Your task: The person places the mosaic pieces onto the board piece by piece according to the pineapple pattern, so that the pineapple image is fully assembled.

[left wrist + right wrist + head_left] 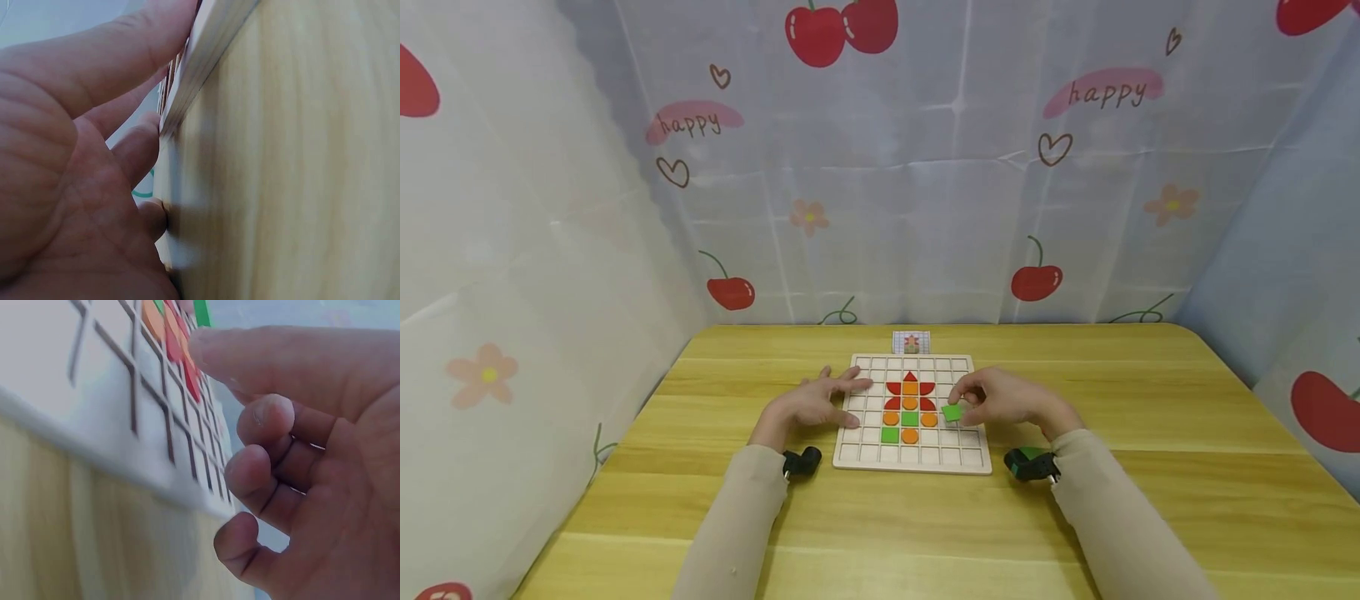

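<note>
A wooden grid board lies flat on the table. Red, orange and green pieces form a pattern in its middle, with an orange square and a green square in the centre column. My left hand rests at the board's left edge, fingers spread and thumb on the rim side. Over the board's right part, my right hand pinches a green square tile between thumb and fingers. In the right wrist view the tile shows edge-on beyond the thumb tip, and the other fingers are curled in.
A small pattern card lies behind the board's far edge. The wooden table reaches back to a printed curtain. A black wrist camera sits under the right sleeve, another beside the left.
</note>
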Action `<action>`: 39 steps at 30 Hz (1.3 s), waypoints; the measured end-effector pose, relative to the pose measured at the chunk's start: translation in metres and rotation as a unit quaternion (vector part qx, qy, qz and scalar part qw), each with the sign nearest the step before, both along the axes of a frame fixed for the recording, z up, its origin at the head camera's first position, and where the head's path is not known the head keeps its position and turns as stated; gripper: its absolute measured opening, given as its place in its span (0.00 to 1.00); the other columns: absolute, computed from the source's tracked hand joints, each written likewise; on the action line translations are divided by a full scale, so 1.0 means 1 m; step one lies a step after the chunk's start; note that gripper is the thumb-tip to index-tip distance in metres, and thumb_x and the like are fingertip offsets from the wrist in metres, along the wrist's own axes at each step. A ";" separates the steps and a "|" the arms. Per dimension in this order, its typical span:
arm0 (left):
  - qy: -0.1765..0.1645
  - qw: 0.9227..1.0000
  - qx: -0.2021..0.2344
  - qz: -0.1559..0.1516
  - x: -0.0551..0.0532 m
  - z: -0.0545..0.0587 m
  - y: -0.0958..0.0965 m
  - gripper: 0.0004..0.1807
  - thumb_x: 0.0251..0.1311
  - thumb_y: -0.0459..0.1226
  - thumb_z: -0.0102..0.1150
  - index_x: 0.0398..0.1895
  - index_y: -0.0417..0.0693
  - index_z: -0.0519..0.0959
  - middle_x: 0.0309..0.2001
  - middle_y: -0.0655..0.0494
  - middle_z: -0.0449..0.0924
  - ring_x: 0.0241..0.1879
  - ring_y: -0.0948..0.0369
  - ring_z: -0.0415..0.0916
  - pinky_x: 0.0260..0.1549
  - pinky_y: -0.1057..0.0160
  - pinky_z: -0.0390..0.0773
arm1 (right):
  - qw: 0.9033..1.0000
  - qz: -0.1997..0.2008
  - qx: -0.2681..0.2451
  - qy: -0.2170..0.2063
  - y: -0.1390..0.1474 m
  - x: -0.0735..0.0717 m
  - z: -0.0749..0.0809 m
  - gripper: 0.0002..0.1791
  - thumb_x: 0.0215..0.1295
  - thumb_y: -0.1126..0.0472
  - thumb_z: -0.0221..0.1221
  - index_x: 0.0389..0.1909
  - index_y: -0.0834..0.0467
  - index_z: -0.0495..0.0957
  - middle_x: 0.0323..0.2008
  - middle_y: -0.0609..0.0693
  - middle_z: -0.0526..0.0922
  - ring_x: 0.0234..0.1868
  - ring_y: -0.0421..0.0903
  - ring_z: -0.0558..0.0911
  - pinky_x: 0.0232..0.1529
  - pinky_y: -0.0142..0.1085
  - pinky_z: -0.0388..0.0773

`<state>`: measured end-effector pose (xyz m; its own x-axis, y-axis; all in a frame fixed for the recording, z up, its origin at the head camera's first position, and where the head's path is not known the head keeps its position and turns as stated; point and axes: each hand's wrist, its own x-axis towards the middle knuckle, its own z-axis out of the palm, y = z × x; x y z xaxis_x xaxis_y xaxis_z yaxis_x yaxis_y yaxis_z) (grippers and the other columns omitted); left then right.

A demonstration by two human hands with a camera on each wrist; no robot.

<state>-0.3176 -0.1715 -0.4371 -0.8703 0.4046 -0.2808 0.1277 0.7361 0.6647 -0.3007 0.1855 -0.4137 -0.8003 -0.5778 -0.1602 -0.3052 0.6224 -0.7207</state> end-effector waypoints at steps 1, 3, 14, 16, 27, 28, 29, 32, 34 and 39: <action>0.000 1.000 -0.001 -0.001 0.000 0.000 0.000 0.39 0.59 0.46 0.73 0.73 0.80 0.70 0.83 0.75 0.44 0.84 0.49 0.21 0.74 0.27 0.26 | 1.000 0.001 -0.001 0.002 -0.004 0.001 0.000 0.10 0.60 0.62 0.72 0.41 0.54 0.84 0.25 0.46 0.68 0.30 0.43 0.69 0.35 0.34 0.65; 0.000 1.000 -0.002 -0.001 0.000 0.001 0.000 0.39 0.59 0.46 0.73 0.73 0.80 0.69 0.83 0.75 0.44 0.84 0.49 0.21 0.74 0.27 0.26 | 1.000 0.005 -0.003 0.003 -0.012 0.003 0.001 0.09 0.60 0.63 0.72 0.40 0.55 0.84 0.24 0.46 0.68 0.30 0.44 0.68 0.34 0.34 0.65; 0.000 1.000 0.001 -0.003 0.000 0.000 0.000 0.39 0.58 0.47 0.74 0.73 0.79 0.70 0.83 0.75 0.45 0.84 0.49 0.21 0.74 0.27 0.26 | 0.998 -0.040 0.031 -0.043 -0.041 0.016 -0.002 0.10 0.55 0.69 0.72 0.37 0.58 0.84 0.24 0.48 0.70 0.28 0.44 0.69 0.33 0.35 0.66; 0.000 1.000 0.001 -0.006 0.000 0.000 0.000 0.39 0.58 0.47 0.74 0.73 0.79 0.70 0.83 0.74 0.45 0.84 0.48 0.21 0.74 0.27 0.26 | 0.997 -0.053 0.040 -0.045 -0.044 0.019 -0.001 0.10 0.54 0.68 0.73 0.37 0.58 0.84 0.24 0.48 0.71 0.28 0.44 0.69 0.33 0.35 0.66; 0.000 1.000 -0.001 0.001 0.001 0.001 -0.002 0.39 0.57 0.48 0.75 0.72 0.81 0.70 0.83 0.76 0.45 0.84 0.49 0.22 0.74 0.27 0.27 | 0.995 -0.057 0.084 -0.019 -0.051 0.025 0.001 0.12 0.53 0.64 0.76 0.35 0.54 0.82 0.29 0.50 0.76 0.34 0.46 0.73 0.35 0.37 0.69; 0.000 1.000 -0.001 0.001 0.001 0.001 -0.002 0.39 0.57 0.47 0.75 0.72 0.82 0.70 0.83 0.76 0.45 0.84 0.50 0.22 0.75 0.27 0.27 | 0.995 -0.055 0.084 -0.017 -0.051 0.025 0.001 0.12 0.53 0.64 0.76 0.35 0.54 0.82 0.29 0.50 0.76 0.34 0.46 0.73 0.35 0.37 0.69; 0.001 1.000 -0.001 0.001 0.001 0.001 -0.002 0.39 0.57 0.47 0.75 0.72 0.82 0.70 0.83 0.76 0.45 0.84 0.49 0.22 0.74 0.27 0.27 | 0.995 -0.055 0.083 -0.016 -0.051 0.025 0.001 0.12 0.53 0.64 0.76 0.35 0.54 0.83 0.29 0.50 0.75 0.33 0.46 0.73 0.35 0.37 0.69; 0.002 1.000 -0.004 -0.001 0.001 0.001 -0.001 0.39 0.57 0.47 0.74 0.72 0.82 0.70 0.83 0.76 0.45 0.84 0.49 0.22 0.75 0.27 0.27 | 0.995 -0.054 0.082 -0.013 -0.052 0.025 0.001 0.12 0.53 0.64 0.76 0.34 0.54 0.82 0.27 0.49 0.75 0.32 0.46 0.73 0.35 0.37 0.69; 0.005 1.000 -0.006 -0.005 0.001 0.001 -0.001 0.39 0.58 0.47 0.74 0.73 0.81 0.70 0.83 0.75 0.45 0.84 0.49 0.22 0.75 0.28 0.27 | 0.995 -0.054 0.080 -0.010 -0.053 0.025 0.001 0.12 0.53 0.64 0.76 0.34 0.54 0.82 0.27 0.49 0.74 0.31 0.45 0.73 0.34 0.36 0.68; 0.007 1.000 -0.006 -0.009 0.002 0.003 -0.001 0.39 0.58 0.47 0.74 0.74 0.78 0.70 0.83 0.73 0.45 0.84 0.48 0.22 0.76 0.30 0.25 | 0.996 -0.051 0.076 0.001 -0.054 0.026 0.002 0.12 0.52 0.65 0.77 0.34 0.55 0.82 0.26 0.49 0.74 0.29 0.45 0.72 0.32 0.35 0.68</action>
<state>-0.3156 -0.1722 -0.4341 -0.8664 0.4176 -0.2738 0.1507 0.7414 0.6539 -0.2744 0.1313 -0.4115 -0.8539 -0.4626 -0.2384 -0.2362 0.7527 -0.6145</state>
